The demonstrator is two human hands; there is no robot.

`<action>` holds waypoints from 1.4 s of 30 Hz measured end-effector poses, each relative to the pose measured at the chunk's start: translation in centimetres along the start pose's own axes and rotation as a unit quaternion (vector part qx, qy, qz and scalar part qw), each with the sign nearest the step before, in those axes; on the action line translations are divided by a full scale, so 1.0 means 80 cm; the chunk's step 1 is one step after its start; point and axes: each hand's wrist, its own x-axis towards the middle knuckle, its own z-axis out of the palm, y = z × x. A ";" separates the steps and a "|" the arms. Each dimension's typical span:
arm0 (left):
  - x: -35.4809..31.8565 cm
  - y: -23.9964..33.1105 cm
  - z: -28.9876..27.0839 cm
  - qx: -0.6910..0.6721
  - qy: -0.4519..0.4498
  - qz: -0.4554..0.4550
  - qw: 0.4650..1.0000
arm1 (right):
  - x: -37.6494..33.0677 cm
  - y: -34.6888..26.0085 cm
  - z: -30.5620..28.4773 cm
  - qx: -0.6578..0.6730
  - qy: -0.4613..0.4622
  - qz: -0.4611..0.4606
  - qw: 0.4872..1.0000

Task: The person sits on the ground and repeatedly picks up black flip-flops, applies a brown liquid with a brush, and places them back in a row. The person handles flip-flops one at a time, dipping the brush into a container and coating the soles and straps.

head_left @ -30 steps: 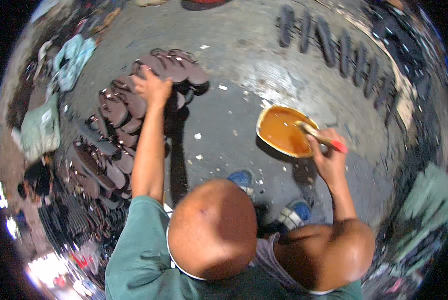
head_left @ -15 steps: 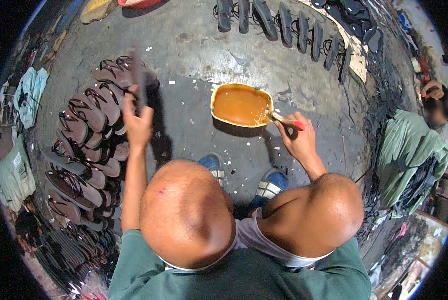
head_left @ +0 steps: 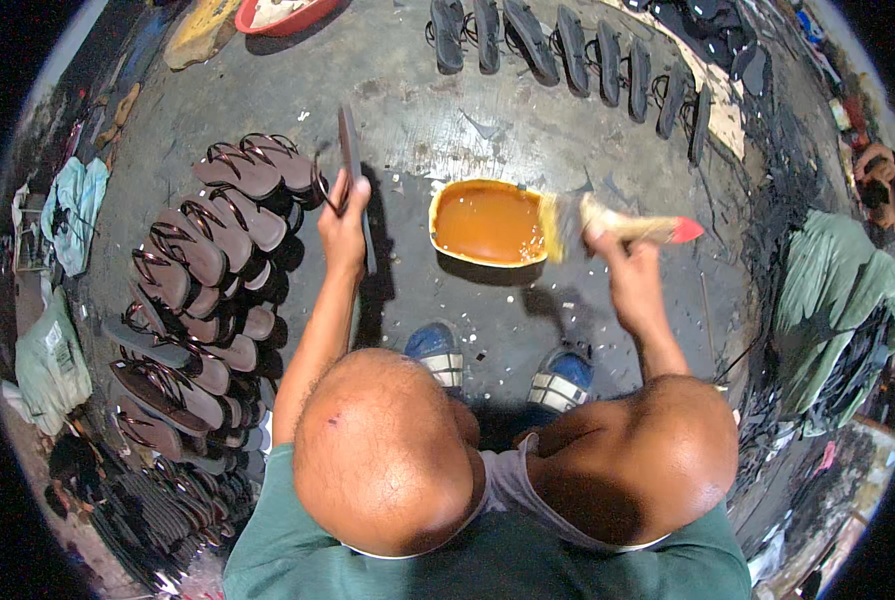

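My left hand (head_left: 344, 225) is closed round a dark sandal (head_left: 350, 150), held up on edge with its strap toward the left. In my right hand (head_left: 623, 250) is a paintbrush (head_left: 648, 228) with a pale handle and a red tip. Its bristles, wet with yellowish glue and smeared by motion, are at the right rim of a shallow tub (head_left: 434, 222). Amber, glue-like liquid (head_left: 488, 222) fills much of that tub, which sits on the floor between my hands.
Many strapped sandals (head_left: 193, 245) lie in overlapping rows at the left. Another row of sandals (head_left: 573, 50) stands at the far right. A red basin (head_left: 288, 18) is at the far edge, green sacking (head_left: 833, 290) at the right. My blue-and-white slippers (head_left: 560, 380) rest below the tub.
My left hand has brought the sandal rightward, away from the rows. My right hand has lifted the brush out of the liquid to the tub's right rim, its handle now pointing right.
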 end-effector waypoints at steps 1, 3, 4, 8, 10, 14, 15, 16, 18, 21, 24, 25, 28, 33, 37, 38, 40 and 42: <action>-0.004 0.051 0.025 -0.180 -0.055 -0.094 0.978 | 0.009 -0.009 0.002 0.061 0.018 -0.001 0.998; -0.009 0.127 0.073 -0.338 -0.105 -0.132 0.926 | 0.026 -0.034 0.017 0.158 0.044 -0.026 0.986; -0.017 0.159 0.089 -0.350 -0.146 -0.093 0.921 | 0.033 -0.045 0.033 0.200 0.044 -0.043 0.978; -0.046 0.198 0.136 -0.376 -0.210 -0.029 0.902 | 0.041 -0.060 0.087 0.134 -0.006 -0.030 0.991; -0.052 0.202 0.140 -0.394 -0.209 -0.039 0.894 | 0.033 -0.069 0.084 0.250 -0.019 -0.115 0.961; -0.076 0.204 0.141 -0.441 -0.209 -0.069 0.870 | 0.010 -0.071 0.077 0.275 -0.002 -0.113 0.955; -0.077 0.204 0.144 -0.448 -0.219 -0.078 0.863 | 0.013 -0.071 0.072 0.230 -0.003 -0.124 0.965; -0.080 0.206 0.146 -0.455 -0.229 -0.088 0.856 | 0.015 -0.071 0.068 0.184 -0.005 -0.134 0.974; -0.084 0.211 0.139 -0.439 -0.231 -0.064 0.866 | 0.020 -0.067 0.064 0.131 0.011 -0.163 0.978; -0.093 0.221 0.133 -0.425 -0.230 -0.036 0.875 | 0.044 -0.061 0.056 0.129 0.076 -0.136 0.979; -0.095 0.227 0.132 -0.406 -0.255 -0.028 0.877 | 0.020 -0.070 0.047 0.127 0.152 -0.295 0.935; -0.092 0.229 0.133 -0.433 -0.265 -0.060 0.860 | 0.019 -0.083 0.040 0.071 0.143 -0.382 0.910; -0.094 0.239 0.140 -0.455 -0.250 -0.056 0.853 | 0.034 -0.076 0.044 -0.044 0.075 -0.455 0.886; -0.087 0.251 0.135 -0.451 -0.199 -0.025 0.870 | -0.006 -0.052 0.039 0.057 -0.105 -0.387 0.914; -0.093 0.226 0.143 -0.416 -0.225 0.025 0.881 | -0.005 -0.073 0.049 0.133 0.053 -0.333 0.932; -0.104 0.224 0.139 -0.434 -0.236 0.010 0.869 | 0.000 -0.068 0.058 0.138 0.059 -0.291 0.945; -0.102 0.218 0.138 -0.422 -0.220 0.025 0.879 | 0.023 -0.051 0.055 0.042 0.082 -0.252 0.963; -0.109 0.235 0.144 -0.428 -0.224 0.056 0.874 | 0.023 -0.039 0.056 0.119 0.111 -0.184 0.969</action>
